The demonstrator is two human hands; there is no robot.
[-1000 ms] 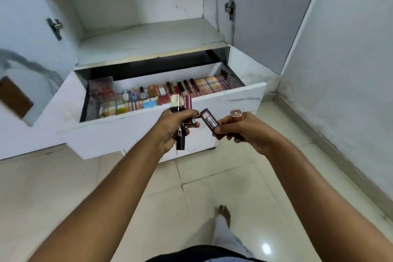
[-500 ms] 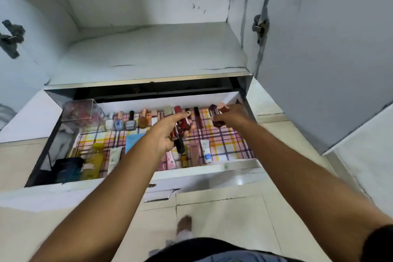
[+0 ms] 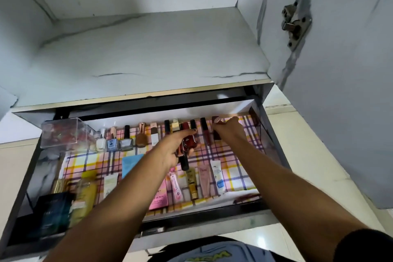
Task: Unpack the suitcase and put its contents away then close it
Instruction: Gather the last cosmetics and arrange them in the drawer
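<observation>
White marble-look cupboard walls frame an open drawer point(image 3: 263, 208) lined with checked cloth. Over it, the left hand point(image 3: 172, 151) grips several lipsticks point(image 3: 188, 140); the right hand point(image 3: 228, 130) closes on a maroon tube point(image 3: 216, 120), partly hidden.

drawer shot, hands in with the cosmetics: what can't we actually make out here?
Head view only:
- What the right hand holds: its fingers cover all but a dark tip.
- How many tubes the left hand grips: they overlap, partly behind the palm.
- The pink box label: crossed by the left forearm.
- The clear box contents: a reddish blur.
- The dark bottle at front left: motion-blurred.
- The suitcase: out of frame.
</observation>
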